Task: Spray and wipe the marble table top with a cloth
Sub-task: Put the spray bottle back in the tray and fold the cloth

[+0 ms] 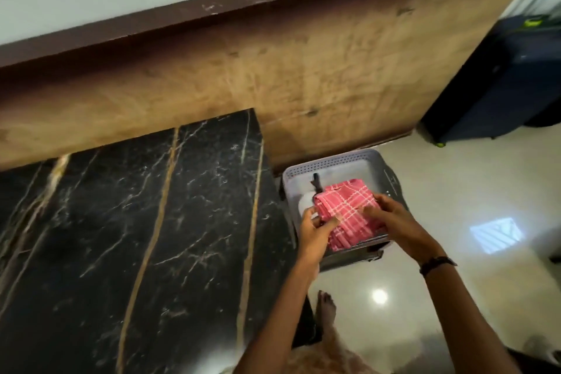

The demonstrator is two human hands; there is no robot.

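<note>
Folded pink checked cloth [343,206], held over grey basket [331,161].
Left hand [315,229] and right hand [391,217] both grip it; black marble table top [136,222] alongside.

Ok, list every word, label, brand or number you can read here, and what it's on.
None can be read.
Dark object behind the grey basket: faint pale marks, too small and blurred to read.
Red checked cloth, black marble table top, blue suitcase: no text visible.

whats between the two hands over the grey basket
In the head view, the folded pink checked cloth spans the gap; the left hand and right hand both grip it above the grey basket.
</note>
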